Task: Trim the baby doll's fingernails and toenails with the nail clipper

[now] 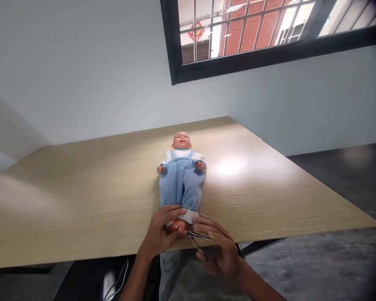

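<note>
A baby doll (182, 179) in fuzzy blue overalls and a white top lies on its back, head toward the wall, feet toward me. My left hand (161, 228) is closed around one of its bare feet (177, 225), fingers over the top and thumb near the toes. Metal nail clippers (198, 237), their lever spread from the body, are held between the thumb and fingers of my right hand (221, 246). The clippers' tip is at the toes; whether it touches them I cannot tell. The doll's other foot is mostly hidden by my right fingers.
The doll lies on a light wood table (97, 188), close to its front edge. A pale wall (113, 83) with a dark-framed window (175, 71) stands behind. Below the table edge are my lap and a white object (109, 284) with a cable.
</note>
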The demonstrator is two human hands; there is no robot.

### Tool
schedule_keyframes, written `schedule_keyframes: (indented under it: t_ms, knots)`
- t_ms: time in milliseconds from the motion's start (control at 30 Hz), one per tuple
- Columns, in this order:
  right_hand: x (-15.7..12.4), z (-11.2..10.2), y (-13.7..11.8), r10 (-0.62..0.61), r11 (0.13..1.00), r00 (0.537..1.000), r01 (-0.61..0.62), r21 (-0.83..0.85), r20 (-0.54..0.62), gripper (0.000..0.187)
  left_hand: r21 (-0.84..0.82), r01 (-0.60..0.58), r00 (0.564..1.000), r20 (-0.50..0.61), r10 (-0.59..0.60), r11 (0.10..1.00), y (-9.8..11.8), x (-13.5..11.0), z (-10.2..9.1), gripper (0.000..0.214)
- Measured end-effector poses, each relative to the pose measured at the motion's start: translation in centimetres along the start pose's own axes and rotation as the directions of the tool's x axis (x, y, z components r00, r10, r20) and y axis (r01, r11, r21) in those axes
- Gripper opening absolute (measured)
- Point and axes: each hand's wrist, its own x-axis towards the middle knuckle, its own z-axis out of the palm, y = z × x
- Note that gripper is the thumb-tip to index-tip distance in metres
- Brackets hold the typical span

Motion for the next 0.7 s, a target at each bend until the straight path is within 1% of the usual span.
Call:
schedule_keyframes:
  t_ms: [100,167,233,300,367,433,533,633,700]
  knots:
    - [0.2,1.2,-0.5,0.04,0.999,0.999,-0.04,-0.02,-0.004,0.044,-0.036,0.006,1.0,0.003,-0.006,0.999,0.2,-0.2,-0.2,0.037]
    - [0.1,1.9,-0.6,0.046,0.999,0.997,-0.047,-0.016,-0.062,0.046,-0.053,0.002,1.0,0.015,-0.002,0.999,0.3,-0.3,-0.2,0.039]
    - [-0.2,2.6,-0.5,0.059,0.998,0.987,-0.061,-0.004,-0.148,0.049,-0.065,-0.002,0.999,0.035,0.005,0.998,0.5,-0.2,-0.2,0.039]
    - [-0.6,2.9,-0.2,0.081,0.997,0.971,-0.081,0.009,-0.224,0.044,-0.073,-0.005,0.998,0.057,0.009,0.997,0.6,0.0,-0.1,0.04]
    - [-1.0,2.7,0.1,0.109,0.994,0.961,-0.11,0.01,-0.254,0.038,-0.072,-0.003,0.997,0.075,0.008,0.997,0.9,0.2,0.2,0.039]
    - [-1.4,2.0,0.2,0.119,0.992,0.96,-0.124,-0.003,-0.252,0.04,-0.069,0.005,0.996,0.088,0.001,0.998,1.3,0.4,0.7,0.039]
    - [-1.7,0.4,0.1,0.118,0.991,0.975,-0.128,-0.044,-0.19,0.042,-0.052,0.014,0.994,0.109,-0.008,0.999,1.8,0.7,1.5,0.04]
    - [-1.5,-1.0,-0.1,0.126,0.988,0.986,-0.135,-0.073,-0.113,0.032,-0.036,0.009,0.993,0.117,-0.005,0.999,2.1,1.0,2.1,0.04]
    - [-1.2,-1.4,-0.1,0.137,0.986,0.987,-0.144,-0.084,-0.08,0.028,-0.033,0.005,0.993,0.115,-0.001,0.999,2.2,1.1,2.3,0.039]
